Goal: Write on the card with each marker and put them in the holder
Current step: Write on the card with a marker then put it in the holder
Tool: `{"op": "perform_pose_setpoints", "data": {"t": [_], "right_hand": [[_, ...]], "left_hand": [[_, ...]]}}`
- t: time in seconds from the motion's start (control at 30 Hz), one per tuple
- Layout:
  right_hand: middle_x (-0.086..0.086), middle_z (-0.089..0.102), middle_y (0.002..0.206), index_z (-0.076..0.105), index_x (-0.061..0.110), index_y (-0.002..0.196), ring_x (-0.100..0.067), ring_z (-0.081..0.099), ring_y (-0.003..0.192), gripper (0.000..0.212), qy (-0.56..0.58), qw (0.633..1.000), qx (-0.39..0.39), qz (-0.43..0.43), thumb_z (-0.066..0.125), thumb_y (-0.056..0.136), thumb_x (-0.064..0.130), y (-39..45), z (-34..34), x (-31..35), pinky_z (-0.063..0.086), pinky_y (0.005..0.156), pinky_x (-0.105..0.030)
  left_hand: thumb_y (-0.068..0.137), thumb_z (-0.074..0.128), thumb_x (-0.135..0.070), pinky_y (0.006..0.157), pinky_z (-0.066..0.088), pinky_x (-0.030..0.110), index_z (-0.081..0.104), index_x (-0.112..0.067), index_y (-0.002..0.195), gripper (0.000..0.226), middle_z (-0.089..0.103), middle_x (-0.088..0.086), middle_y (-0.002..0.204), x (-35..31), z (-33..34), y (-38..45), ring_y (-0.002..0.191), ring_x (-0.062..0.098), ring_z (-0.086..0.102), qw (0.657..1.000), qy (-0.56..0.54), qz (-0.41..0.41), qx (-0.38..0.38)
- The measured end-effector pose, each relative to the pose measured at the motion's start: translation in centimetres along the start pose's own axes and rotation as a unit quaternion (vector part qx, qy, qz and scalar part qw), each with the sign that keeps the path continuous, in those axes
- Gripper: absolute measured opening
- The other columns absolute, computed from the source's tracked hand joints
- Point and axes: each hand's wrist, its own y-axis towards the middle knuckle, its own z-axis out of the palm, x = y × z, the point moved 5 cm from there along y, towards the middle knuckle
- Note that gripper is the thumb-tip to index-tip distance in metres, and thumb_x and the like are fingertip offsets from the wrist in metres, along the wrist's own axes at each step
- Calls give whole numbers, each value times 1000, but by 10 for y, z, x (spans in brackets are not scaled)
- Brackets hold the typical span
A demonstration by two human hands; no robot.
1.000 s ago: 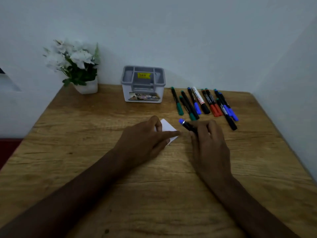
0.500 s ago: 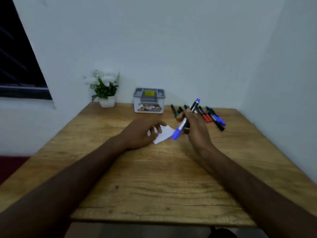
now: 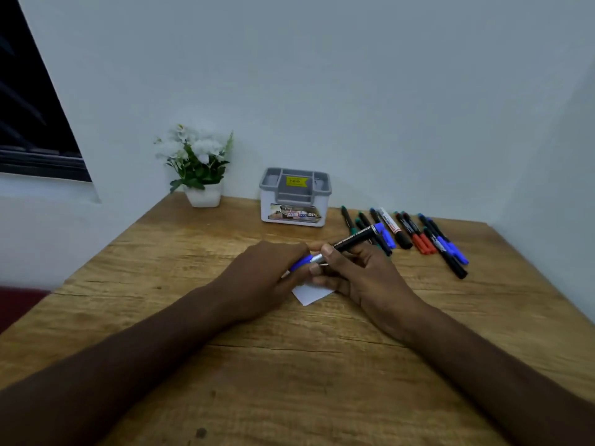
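From the head camera, both hands meet over the middle of the wooden table [image 3: 322, 365]. The right hand [image 3: 363, 278] curls its fingers round the black barrel of a blue marker [image 3: 351, 241], held slantwise above the white card [image 3: 310, 293]. The left hand [image 3: 264, 275] closes its fingers round the marker's blue cap [image 3: 301, 263]. The card lies flat on the table, partly hidden under both hands. Behind, by the wall, the grey marker holder [image 3: 294, 196] stands beside a potted white flower [image 3: 198, 169]. To the holder's right, the remaining markers [image 3: 412, 233] lie in a row.
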Motion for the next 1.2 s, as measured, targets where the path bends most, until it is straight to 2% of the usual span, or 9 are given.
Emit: {"op": "perform_pose_setpoints", "data": {"t": [0.13, 0.4, 0.53, 0.63, 0.73, 0.8, 0.9, 1.0, 1.2], "right_hand": [[-19, 82, 110, 76, 7, 121, -27, 80, 103, 41, 19, 1000, 8, 19, 65, 93, 34, -2, 2, -2, 63, 99, -39], [-29, 75, 123, 66, 3, 129, -40, 74, 119, 45, 74, 993, 72, 56, 55, 100, 35, -4, 8, -2, 58, 106, -49], [-37, 70, 127, 61, 11, 111, -48, 71, 122, 35, 167, 981, 49, 83, 51, 103, 43, -4, -1, 3, 56, 106, -54], [-31, 74, 125, 67, 12, 111, -46, 74, 116, 36, 161, 985, -4, 68, 50, 106, 44, -2, -7, 4, 57, 107, -54], [-27, 76, 121, 72, 10, 112, -39, 78, 111, 37, 136, 988, -54, 45, 51, 107, 40, -3, -11, 6, 61, 103, -47], [-28, 76, 117, 73, 9, 108, -35, 78, 110, 36, 110, 991, -68, 44, 51, 108, 38, -5, -14, 6, 62, 99, -42], [-32, 74, 121, 72, 6, 108, -37, 75, 116, 37, 93, 992, -66, 53, 51, 108, 37, -4, -14, 3, 62, 99, -39], [-28, 76, 119, 72, 4, 113, -31, 77, 109, 42, 87, 992, -61, 61, 53, 103, 41, -2, -14, 3, 62, 96, -36], [-15, 79, 101, 77, 7, 99, -18, 72, 77, 38, 24, 994, -108, 11, 65, 90, 42, 2, -7, 4, 60, 73, -30]], "left_hand": [[104, 29, -54, 59, 34, 17, 48, -36, 100, 27, 50, -24, 74, 2, -5, 3, 63, -1, 49, 1000, 20, 8, 11], [109, 30, -49, 61, 39, 17, 53, -35, 98, 29, 53, -24, 73, 4, -12, 3, 70, 0, 57, 999, 11, 15, 29], [111, 30, -47, 68, 42, 14, 54, -32, 95, 33, 64, -19, 82, 13, -15, -1, 76, 1, 62, 997, -63, -9, 40], [113, 33, -40, 77, 59, 26, 65, -15, 101, 42, 78, -8, 101, 16, -14, 1, 90, 2, 75, 978, -181, -86, 63], [110, 44, -32, 83, 64, 32, 67, -9, 108, 32, 79, -6, 114, 12, -12, 0, 99, 10, 77, 948, -278, -128, 82], [102, 65, -31, 86, 63, 32, 61, -16, 99, 15, 79, -11, 113, 12, -13, -2, 98, 6, 77, 953, -269, -119, 65], [81, 88, -38, 76, 55, 15, 56, -31, 94, 35, 72, -30, 105, 19, -21, -2, 89, -5, 71, 980, -160, -114, 11], [75, 89, -49, 67, 42, 6, 56, -38, 98, 42, 64, -34, 97, 20, -21, 0, 87, -13, 60, 994, -73, -73, 28], [72, 79, -68, 76, 50, 27, 50, -45, 99, 46, 60, -34, 101, 21, -12, -4, 95, -2, 58, 995, -61, -68, 38]]}}
